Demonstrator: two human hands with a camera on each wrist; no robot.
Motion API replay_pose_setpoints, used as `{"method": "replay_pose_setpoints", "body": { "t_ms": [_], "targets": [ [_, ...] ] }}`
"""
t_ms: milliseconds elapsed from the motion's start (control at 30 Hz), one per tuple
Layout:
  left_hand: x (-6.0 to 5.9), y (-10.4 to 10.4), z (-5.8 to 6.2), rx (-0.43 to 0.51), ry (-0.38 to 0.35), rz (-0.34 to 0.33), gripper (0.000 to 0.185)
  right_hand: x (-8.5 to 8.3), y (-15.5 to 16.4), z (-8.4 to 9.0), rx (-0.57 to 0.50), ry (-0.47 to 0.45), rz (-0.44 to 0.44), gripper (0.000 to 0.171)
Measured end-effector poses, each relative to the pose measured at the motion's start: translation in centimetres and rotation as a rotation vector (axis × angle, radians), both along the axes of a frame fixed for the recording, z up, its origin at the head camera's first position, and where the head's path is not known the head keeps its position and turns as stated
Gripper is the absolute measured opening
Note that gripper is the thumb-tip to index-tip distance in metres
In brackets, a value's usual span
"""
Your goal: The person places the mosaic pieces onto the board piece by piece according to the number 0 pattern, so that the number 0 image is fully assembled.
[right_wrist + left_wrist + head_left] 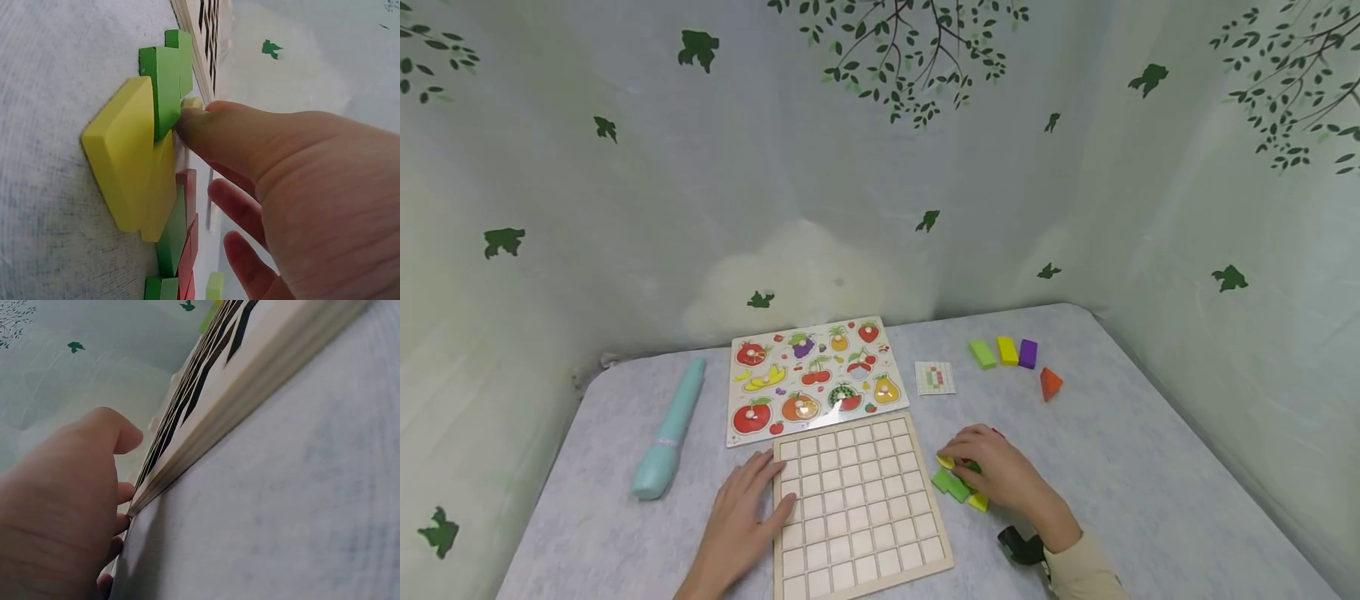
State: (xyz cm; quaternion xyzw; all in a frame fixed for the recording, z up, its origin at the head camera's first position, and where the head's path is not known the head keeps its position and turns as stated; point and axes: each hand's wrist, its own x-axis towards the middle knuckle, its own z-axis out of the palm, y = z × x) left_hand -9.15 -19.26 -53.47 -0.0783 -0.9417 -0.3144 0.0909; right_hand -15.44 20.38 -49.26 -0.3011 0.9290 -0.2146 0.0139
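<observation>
A wooden grid board (859, 504) lies at the front middle of the table. My left hand (741, 517) rests at its left edge, thumb and fingertips on the rim, fingers fairly straight. In the left wrist view the thumb of that hand (69, 481) stands beside the board's side (231, 406). Right of the board, my right hand (992, 471) pinches a small yellow block (946, 461) between thumb and fingers. Beneath and around this hand lie green blocks (164, 87), yellow blocks (125, 156) and red blocks (187, 250); the hand hides part of them in the head view.
A fruit puzzle board (816, 383) lies behind the grid board, with a small pattern card (935, 378) to its right. Farther right sit a light green block (982, 353), a yellow one, a purple block (1027, 354) and an orange triangle (1050, 383). A teal tapered object (672, 429) lies left.
</observation>
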Motion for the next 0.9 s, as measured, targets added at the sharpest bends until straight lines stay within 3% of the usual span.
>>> {"method": "replay_pose_setpoints", "body": {
  "t_ms": [433,900],
  "targets": [
    [0.0,0.1,0.0,-0.041,0.045,-0.015,0.054,0.3,-0.7,0.4,0.006,0.026,-0.086,0.035],
    [0.1,0.0,0.0,-0.034,0.006,-0.006,0.053,0.2,-2.2,1.1,-0.06,0.051,-0.084,0.032]
  ]
}}
